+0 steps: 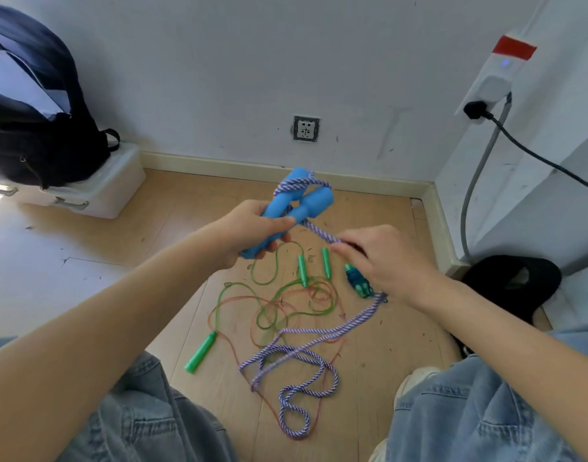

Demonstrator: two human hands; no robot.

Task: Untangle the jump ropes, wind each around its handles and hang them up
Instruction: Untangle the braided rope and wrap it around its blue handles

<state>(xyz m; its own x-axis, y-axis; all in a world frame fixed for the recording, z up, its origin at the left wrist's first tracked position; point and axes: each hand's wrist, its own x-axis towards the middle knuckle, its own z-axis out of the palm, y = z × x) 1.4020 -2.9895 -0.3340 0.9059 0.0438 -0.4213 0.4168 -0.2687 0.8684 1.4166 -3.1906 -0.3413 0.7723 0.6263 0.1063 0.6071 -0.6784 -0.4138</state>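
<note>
A: Where's the rope w/ the blue handles?

B: Up off the floor, both handles side by side in left hand. Fingers curled round the lower ends, clamped. Long axis tilted up and away toward the wall, fat ends on top.

A: And the cord?

B: Purple-white cord looped once over the fat ends, then running down-right from between the handles to right hand. Pinched there, fingers together on it. Taut betw. the two hands.

A: So next wrap?

B: Prob. right hand carrying cord over and round the handles; handles lie up-left of those fingers, near. Right hand nearer the slack.

A: Slack free?

B: Not fully. Trails from below the right wrist down to loose loops on floor betw. the knees, lying over the thin green cord and thin red cord. Could drag those along.

A: Other stuff?

B: Green handles on floor, two more just under the hands, a teal handle beside right hand. Backpack on a white box far left, wall socket ahead, black cable right. Well apart, nothing blocking.
</note>
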